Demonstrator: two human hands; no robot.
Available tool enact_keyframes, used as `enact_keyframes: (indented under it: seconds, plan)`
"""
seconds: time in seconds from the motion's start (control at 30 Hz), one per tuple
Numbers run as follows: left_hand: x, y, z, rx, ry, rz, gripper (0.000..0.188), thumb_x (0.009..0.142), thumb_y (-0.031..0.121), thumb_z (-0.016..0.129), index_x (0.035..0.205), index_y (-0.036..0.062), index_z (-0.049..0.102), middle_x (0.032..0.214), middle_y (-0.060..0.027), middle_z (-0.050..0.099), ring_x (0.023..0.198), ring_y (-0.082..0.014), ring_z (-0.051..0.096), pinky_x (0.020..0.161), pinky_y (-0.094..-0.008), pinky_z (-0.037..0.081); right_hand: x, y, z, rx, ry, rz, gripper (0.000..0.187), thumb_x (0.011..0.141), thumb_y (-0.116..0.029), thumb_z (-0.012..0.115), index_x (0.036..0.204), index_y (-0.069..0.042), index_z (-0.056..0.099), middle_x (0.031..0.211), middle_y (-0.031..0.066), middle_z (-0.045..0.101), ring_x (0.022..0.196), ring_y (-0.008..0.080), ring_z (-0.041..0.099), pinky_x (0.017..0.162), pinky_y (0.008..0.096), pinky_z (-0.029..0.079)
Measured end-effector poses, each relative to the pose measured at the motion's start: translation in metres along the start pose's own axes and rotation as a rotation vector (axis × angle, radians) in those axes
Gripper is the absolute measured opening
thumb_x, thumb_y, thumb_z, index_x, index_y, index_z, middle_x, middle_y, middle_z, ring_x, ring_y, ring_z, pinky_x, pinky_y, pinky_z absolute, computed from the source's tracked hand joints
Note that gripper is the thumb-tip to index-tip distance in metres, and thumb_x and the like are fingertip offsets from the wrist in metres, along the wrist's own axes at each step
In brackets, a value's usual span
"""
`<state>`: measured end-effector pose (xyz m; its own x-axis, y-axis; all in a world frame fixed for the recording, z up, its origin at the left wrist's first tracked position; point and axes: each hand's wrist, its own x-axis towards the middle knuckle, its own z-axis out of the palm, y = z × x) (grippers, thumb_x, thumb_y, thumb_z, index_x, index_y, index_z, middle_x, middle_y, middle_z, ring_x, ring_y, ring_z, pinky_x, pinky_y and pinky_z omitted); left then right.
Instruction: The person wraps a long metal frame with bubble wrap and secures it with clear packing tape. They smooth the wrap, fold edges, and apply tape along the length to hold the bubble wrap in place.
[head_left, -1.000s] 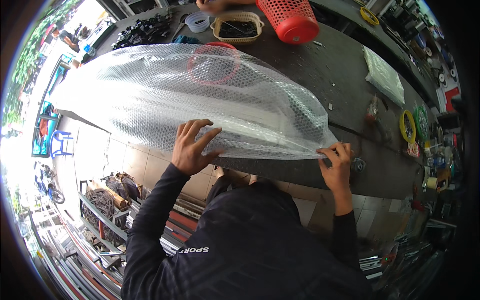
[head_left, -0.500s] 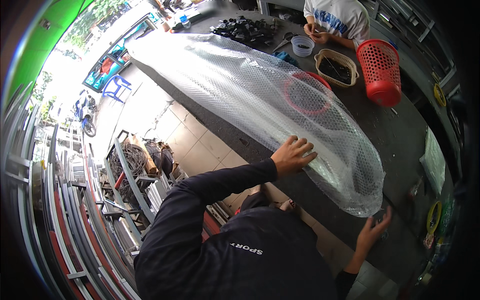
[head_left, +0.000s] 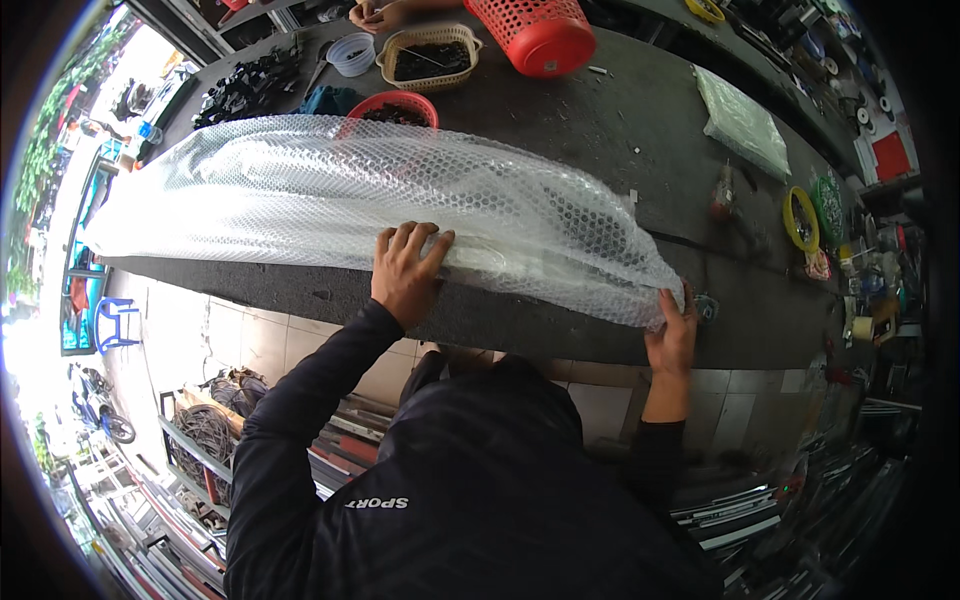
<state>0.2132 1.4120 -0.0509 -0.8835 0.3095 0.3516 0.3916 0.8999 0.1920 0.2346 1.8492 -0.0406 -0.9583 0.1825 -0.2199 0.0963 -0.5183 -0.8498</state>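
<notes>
Head view: long bubble wrap (head_left: pixel 390 190) lay along the near edge of the dark table (head_left: pixel 740 320), its length probably why it ran lengthwise. Left hand (head_left: pixel 405 275) rested on its near edge, fingers bent and slightly spread, presumably to steady the middle; underside hidden, can't tell if it gripped. Right hand (head_left: pixel 672 330) pinched the right end between thumb and fingers, likely to control that loose corner. Red basket (head_left: pixel 434 113) sat at the far edge, part seen through the wrap.

Writing: white lettering (head_left: pixel 378 503) on the dark top (head_left: pixel 470 480), upside down. Clear packet (head_left: pixel 742 120): no readable label.
</notes>
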Motion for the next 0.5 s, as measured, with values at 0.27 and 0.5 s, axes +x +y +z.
enact_keyframes:
  seconds: [0.27, 0.5]
  plan:
    - [0.000, -0.008, -0.016, -0.091, -0.129, 0.155, 0.087, 0.078, 0.029, 0.100, 0.158, 0.0153, 0.065, 0.153, -0.0129, 0.066, 0.145, -0.0382, 0.060, 0.120, -0.0584, 0.045, 0.049, 0.012, -0.010, -0.439, 0.238, 0.006, 0.032, 0.108, -0.035, 0.085, 0.104, -0.005, 0.074, 0.098, 0.0014, 0.072, 0.090, 0.0096, 0.067, 0.079, 0.0289, 0.053]
    - [-0.004, 0.001, -0.028, -0.024, -0.208, 0.119, 0.100, 0.086, 0.064, 0.092, 0.168, 0.0187, 0.056, 0.165, -0.0161, 0.057, 0.155, -0.0394, 0.052, 0.128, -0.0662, 0.036, 0.046, 0.010, -0.056, -0.129, -0.117, 0.308, 0.034, 0.111, -0.020, 0.080, 0.137, 0.001, 0.074, 0.127, 0.0097, 0.079, 0.119, 0.0211, 0.075, 0.102, 0.0384, 0.057]
